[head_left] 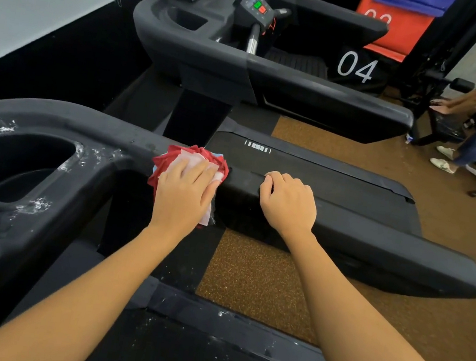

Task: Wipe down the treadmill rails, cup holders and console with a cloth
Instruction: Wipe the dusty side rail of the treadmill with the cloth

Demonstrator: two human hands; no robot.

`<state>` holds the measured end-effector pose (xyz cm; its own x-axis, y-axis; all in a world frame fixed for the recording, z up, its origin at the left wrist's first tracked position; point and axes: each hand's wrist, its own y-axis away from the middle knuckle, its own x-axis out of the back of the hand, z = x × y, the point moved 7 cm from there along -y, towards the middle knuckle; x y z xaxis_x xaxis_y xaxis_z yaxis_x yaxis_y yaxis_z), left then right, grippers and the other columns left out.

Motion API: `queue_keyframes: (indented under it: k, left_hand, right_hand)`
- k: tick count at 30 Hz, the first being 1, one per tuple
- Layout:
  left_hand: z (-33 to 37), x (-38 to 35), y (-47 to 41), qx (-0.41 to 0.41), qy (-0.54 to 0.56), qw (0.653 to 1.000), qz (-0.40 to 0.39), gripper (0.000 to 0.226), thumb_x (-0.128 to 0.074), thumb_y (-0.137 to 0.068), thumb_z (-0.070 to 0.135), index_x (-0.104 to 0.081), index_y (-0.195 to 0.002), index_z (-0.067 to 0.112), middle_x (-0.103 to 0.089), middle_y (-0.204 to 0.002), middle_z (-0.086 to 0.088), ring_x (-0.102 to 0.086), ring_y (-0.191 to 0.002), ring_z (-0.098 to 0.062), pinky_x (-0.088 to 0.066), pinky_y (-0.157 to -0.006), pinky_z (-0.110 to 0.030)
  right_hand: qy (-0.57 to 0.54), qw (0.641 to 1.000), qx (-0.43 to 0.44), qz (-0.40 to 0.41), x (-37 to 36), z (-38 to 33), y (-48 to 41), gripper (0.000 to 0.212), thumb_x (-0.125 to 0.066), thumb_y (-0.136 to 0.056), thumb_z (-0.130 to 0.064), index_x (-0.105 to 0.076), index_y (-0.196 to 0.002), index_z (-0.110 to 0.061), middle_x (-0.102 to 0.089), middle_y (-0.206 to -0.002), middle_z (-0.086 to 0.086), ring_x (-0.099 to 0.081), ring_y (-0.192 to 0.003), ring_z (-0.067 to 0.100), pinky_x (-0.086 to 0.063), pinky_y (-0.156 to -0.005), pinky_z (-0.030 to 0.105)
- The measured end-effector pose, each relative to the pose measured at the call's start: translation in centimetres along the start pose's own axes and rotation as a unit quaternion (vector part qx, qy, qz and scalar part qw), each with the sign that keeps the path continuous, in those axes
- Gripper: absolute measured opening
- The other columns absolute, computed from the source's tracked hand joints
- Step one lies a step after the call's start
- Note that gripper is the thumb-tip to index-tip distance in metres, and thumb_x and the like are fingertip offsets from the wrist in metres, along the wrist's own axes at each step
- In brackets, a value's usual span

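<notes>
Cloth [193, 161] (red-white, bunched) on rail [376, 241]; left hand [183, 194] presses it flat, fingers straight. Right hand [287, 201] at cloth's 3 o'clock, fingers curled gripping rail. Cup holder [17, 159] at 9 o'clock.

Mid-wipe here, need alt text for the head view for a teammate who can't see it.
The left hand presses a red and white cloth flat on the dark treadmill rail, while the right hand curls over the same rail beside it. At left, white specks dot the rim of the cup holder; a second treadmill stands behind.
</notes>
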<state>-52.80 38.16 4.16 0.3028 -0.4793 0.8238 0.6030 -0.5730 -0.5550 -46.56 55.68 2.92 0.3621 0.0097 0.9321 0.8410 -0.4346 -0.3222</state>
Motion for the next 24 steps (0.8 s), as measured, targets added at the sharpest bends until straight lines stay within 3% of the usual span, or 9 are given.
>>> queue_keyframes:
  k: [4,8,11,15,19,24]
  left_hand:
    - [2.0,0.5,0.7,-0.017,0.019,1.000,0.016,0.034,-0.042,-0.094,0.032,-0.067,-0.109,0.014,-0.068,-0.107,-0.002,-0.059,-0.100,-0.025,-0.047,-0.073,-0.035]
    - [7.1,-1.0,0.8,-0.061,0.069,0.996,-0.012,0.034,-0.042,-0.095,0.034,-0.067,-0.108,0.015,-0.067,-0.110,0.000,-0.057,-0.105,-0.024,-0.046,-0.086,-0.036]
    - [6.5,-1.4,-0.1,-0.062,0.045,0.997,-0.009,0.032,-0.042,-0.094,0.035,-0.067,-0.108,0.018,-0.066,-0.111,0.002,-0.057,-0.108,-0.024,-0.043,-0.090,-0.036]
    - [4.4,-2.1,-0.3,-0.040,0.045,0.998,-0.024,0.033,-0.044,-0.092,0.034,-0.064,-0.112,0.017,-0.065,-0.114,0.000,-0.055,-0.113,-0.026,-0.043,-0.095,-0.041]
    - [5.0,-2.7,0.8,-0.027,0.099,0.993,-0.052,0.036,-0.043,-0.093,0.031,-0.061,-0.118,0.012,-0.063,-0.119,-0.006,-0.053,-0.116,-0.030,-0.043,-0.095,-0.049]
    - [5.8,-0.7,3.4,-0.043,0.151,0.987,-0.018,0.029,-0.050,-0.090,0.030,-0.069,-0.108,0.018,-0.068,-0.110,0.005,-0.059,-0.107,-0.018,-0.042,-0.090,-0.033]
  right_hand:
    - [0.000,1.000,0.000,0.002,-0.1,-0.1,0.0,0.035,-0.031,-0.096,-0.027,-0.063,-0.098,-0.015,-0.065,-0.085,0.001,-0.056,-0.073,0.022,-0.036,-0.064,0.032]
    - [0.048,0.998,0.022,-0.022,-0.8,0.2,-0.3,0.027,-0.033,-0.097,-0.026,-0.057,-0.090,-0.017,-0.062,-0.085,-0.001,-0.051,-0.070,0.021,-0.028,-0.062,0.030]
    - [0.031,0.999,0.016,-0.023,-0.8,0.5,-0.5,0.030,-0.031,-0.098,-0.027,-0.055,-0.083,-0.017,-0.059,-0.079,-0.002,-0.052,-0.067,0.021,-0.031,-0.060,0.032]
    - [0.014,1.000,0.015,-0.020,-0.6,0.3,-0.4,0.038,-0.026,-0.098,-0.025,-0.061,-0.087,-0.015,-0.062,-0.077,0.000,-0.057,-0.067,0.021,-0.044,-0.060,0.036]
    - [0.016,0.999,0.023,-0.017,-0.5,0.3,-0.4,0.037,-0.027,-0.099,-0.026,-0.062,-0.091,-0.014,-0.064,-0.081,0.001,-0.057,-0.068,0.022,-0.040,-0.060,0.034]
    - [0.005,1.000,0.018,-0.017,-0.4,0.3,-0.5,0.039,-0.026,-0.098,-0.026,-0.062,-0.093,-0.014,-0.066,-0.084,0.001,-0.059,-0.071,0.022,-0.046,-0.065,0.037]
